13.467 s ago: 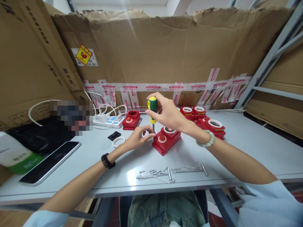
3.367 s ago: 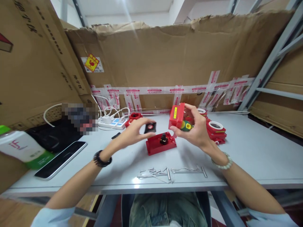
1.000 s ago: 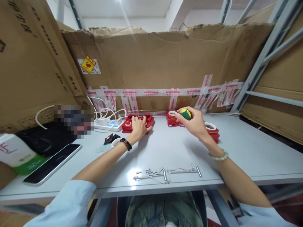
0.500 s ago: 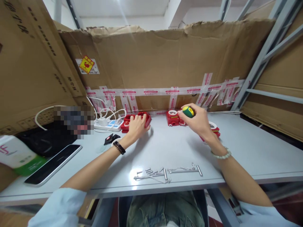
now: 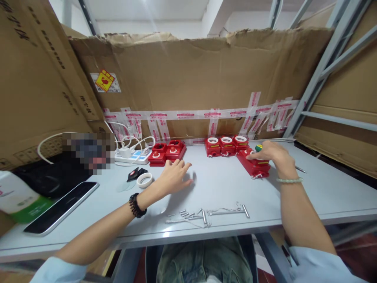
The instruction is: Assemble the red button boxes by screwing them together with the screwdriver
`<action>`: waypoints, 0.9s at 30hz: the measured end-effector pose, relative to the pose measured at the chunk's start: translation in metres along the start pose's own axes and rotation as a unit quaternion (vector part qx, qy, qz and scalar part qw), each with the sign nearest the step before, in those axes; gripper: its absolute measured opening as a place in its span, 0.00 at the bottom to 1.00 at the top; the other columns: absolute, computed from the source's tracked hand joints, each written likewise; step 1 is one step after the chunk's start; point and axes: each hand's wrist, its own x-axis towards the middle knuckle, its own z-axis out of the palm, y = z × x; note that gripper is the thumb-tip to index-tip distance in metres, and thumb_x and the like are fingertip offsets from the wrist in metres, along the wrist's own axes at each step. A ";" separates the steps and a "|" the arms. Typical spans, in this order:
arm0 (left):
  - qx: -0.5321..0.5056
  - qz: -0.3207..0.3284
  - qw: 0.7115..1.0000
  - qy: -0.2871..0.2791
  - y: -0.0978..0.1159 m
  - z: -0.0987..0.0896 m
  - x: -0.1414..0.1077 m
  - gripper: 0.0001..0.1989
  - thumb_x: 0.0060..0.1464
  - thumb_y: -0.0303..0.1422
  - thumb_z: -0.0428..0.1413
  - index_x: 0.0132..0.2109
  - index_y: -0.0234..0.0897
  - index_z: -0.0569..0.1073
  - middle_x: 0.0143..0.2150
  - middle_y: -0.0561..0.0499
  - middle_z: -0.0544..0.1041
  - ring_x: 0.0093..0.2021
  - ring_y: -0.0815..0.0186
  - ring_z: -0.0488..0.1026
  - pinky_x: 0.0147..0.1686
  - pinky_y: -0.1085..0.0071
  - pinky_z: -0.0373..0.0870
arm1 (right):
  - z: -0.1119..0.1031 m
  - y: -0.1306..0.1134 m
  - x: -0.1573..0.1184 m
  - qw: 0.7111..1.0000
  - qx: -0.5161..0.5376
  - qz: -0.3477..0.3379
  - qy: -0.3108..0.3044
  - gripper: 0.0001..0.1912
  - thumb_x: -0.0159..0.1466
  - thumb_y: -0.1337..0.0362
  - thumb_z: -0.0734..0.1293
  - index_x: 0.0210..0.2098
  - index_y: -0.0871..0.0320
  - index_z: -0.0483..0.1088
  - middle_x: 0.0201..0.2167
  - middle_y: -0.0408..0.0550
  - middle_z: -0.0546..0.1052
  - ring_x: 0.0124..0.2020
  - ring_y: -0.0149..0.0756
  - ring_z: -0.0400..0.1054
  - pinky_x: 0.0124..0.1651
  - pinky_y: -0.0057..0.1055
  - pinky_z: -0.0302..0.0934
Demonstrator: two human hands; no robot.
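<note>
My left hand [image 5: 173,177] hovers over the table with its fingers spread and nothing in them. Behind it stand two red housings with black insides, one of them this red housing [image 5: 157,155]. My right hand [image 5: 275,154] is closed around a screwdriver [image 5: 258,147] with a green and yellow handle; its shaft points right past the wrist. The fingertips reach over a red box [image 5: 255,167] on the right, and whether they grip it too I cannot tell. Further back, several red boxes [image 5: 212,148] with white rings on top stand in a row.
Small screws [image 5: 188,214] and T-shaped metal bars [image 5: 246,211] lie near the front edge. A white ring [image 5: 144,180], black pieces [image 5: 137,173] and clear discs [image 5: 125,186] lie left of my hand. A phone [image 5: 61,208], a power strip [image 5: 132,157] and a cardboard wall [image 5: 188,78] surround the workspace.
My left hand has let go of the red housing and drawn back toward me. My right hand has moved right with the screwdriver, from the row to the red box at right.
</note>
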 end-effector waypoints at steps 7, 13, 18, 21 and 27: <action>-0.030 -0.013 0.999 -0.029 -0.019 0.001 -0.019 0.24 0.58 0.44 0.52 0.57 0.35 0.67 0.51 0.36 0.73 0.52 0.45 0.68 0.47 0.51 0.62 | 0.004 -0.019 -0.017 0.984 -0.011 -0.174 -0.042 0.20 0.47 0.52 0.73 0.35 0.56 0.73 0.34 0.54 0.78 0.35 0.46 0.72 0.32 0.34 0.59; -0.054 0.008 0.998 -0.024 -0.013 -0.005 -0.023 0.27 0.59 0.44 0.52 0.61 0.37 0.62 0.55 0.37 0.71 0.54 0.47 0.67 0.50 0.48 0.61 | 0.015 -0.058 -0.048 0.941 0.037 -0.331 -0.052 0.26 0.49 0.51 0.73 0.45 0.56 0.72 0.43 0.53 0.78 0.43 0.49 0.71 0.39 0.35 0.61; -0.128 0.043 0.990 0.037 -0.012 -0.006 -0.012 0.41 0.54 0.47 0.57 0.68 0.41 0.48 0.67 0.36 0.58 0.64 0.46 0.58 0.57 0.46 0.57 | 0.038 -0.095 -0.061 0.862 0.154 -0.479 -0.060 0.33 0.51 0.53 0.74 0.54 0.57 0.67 0.47 0.55 0.77 0.46 0.48 0.71 0.46 0.39 0.63; -0.191 0.061 0.979 0.039 -0.016 -0.001 -0.001 0.51 0.46 0.48 0.63 0.69 0.43 0.44 0.69 0.36 0.54 0.66 0.43 0.54 0.59 0.46 0.55 | 0.050 -0.113 -0.067 0.805 0.222 -0.548 -0.051 0.34 0.51 0.53 0.74 0.54 0.57 0.67 0.51 0.55 0.75 0.48 0.46 0.70 0.49 0.39 0.63; -0.335 0.084 0.938 -0.007 -0.025 0.014 0.005 0.51 0.46 0.43 0.64 0.69 0.41 0.44 0.63 0.38 0.65 0.54 0.50 0.71 0.52 0.56 0.68 | 0.047 -0.114 -0.070 0.786 0.328 -0.522 0.038 0.16 0.56 0.56 0.70 0.39 0.60 0.73 0.38 0.51 0.78 0.38 0.38 0.70 0.42 0.34 0.63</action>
